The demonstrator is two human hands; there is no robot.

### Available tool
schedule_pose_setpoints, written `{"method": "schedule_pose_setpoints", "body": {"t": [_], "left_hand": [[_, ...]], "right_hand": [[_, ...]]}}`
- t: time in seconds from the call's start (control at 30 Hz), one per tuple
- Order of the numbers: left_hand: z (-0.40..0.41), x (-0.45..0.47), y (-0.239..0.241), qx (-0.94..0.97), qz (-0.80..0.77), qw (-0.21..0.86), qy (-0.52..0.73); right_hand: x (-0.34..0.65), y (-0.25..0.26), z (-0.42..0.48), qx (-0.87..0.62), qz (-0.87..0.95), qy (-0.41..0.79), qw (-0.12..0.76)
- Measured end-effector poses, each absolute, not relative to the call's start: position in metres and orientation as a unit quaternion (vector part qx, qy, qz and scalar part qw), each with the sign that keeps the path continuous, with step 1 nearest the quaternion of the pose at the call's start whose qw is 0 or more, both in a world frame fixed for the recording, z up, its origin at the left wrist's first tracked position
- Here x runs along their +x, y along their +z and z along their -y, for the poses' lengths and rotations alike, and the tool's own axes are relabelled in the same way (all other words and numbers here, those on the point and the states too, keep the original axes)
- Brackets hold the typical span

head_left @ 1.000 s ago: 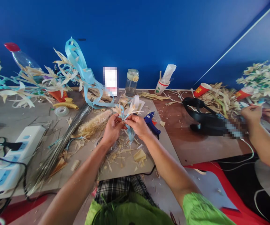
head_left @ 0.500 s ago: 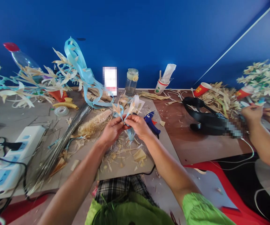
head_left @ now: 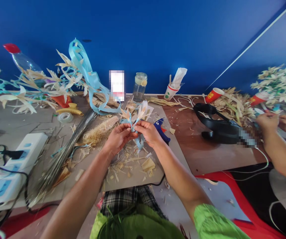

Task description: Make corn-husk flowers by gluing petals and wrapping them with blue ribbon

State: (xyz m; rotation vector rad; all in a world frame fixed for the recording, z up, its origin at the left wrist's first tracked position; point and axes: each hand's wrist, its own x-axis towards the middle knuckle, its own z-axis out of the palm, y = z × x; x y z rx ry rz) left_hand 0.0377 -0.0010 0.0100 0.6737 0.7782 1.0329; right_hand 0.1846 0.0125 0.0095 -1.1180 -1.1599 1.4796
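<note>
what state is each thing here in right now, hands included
left hand: pinching the husk flowers
right hand: pinching the husk flowers
husk flowers: petals upward, spread open
light-blue ribbon: looped
red-capped bottle: capped, tilted
drinking bottle: upright, lid on
power strip: black plug inserted
glue gun: lying down
tape roll: lying flat
wire bundle: lying, loosely fanned

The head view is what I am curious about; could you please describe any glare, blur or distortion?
Head view: the white rectangle is washed out, its edges pixelated; head view: pixel blocks also mask a patch beside the black device; head view: the left forearm looks stretched, probably by a wide lens; head view: the held petal piece looks soft.
</note>
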Motion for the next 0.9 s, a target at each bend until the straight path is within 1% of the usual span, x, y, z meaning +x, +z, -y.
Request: {"method": "schedule_pose_setpoints", "body": {"t": [0.2, 0.37, 0.53, 0.67, 0.8, 0.9], "left_hand": [[0.001, 0.036, 0.009, 0.264, -0.370, 0.767, 0.453], [0.001, 0.037, 0.009, 0.262, -0.371, 0.780, 0.431], [0.002, 0.041, 0.006, 0.305, -0.388, 0.729, 0.475], [0.001, 0.044, 0.002, 0.330, -0.400, 0.686, 0.510], [0.002, 0.045, 0.005, 0.324, -0.388, 0.705, 0.497], [0.003, 0.046, 0.007, 0.311, -0.391, 0.707, 0.501]], "right_hand": [[0.186, 0.009, -0.014, -0.455, 0.511, 0.571, 0.454], [0.187, 0.009, -0.014, -0.476, 0.582, 0.490, 0.441], [0.188, 0.010, -0.012, -0.513, 0.630, 0.399, 0.425], [0.185, 0.012, -0.010, -0.536, 0.640, 0.354, 0.422], [0.183, 0.008, -0.011, -0.541, 0.647, 0.339, 0.416], [0.182, 0.003, -0.013, -0.535, 0.636, 0.365, 0.420]]}}
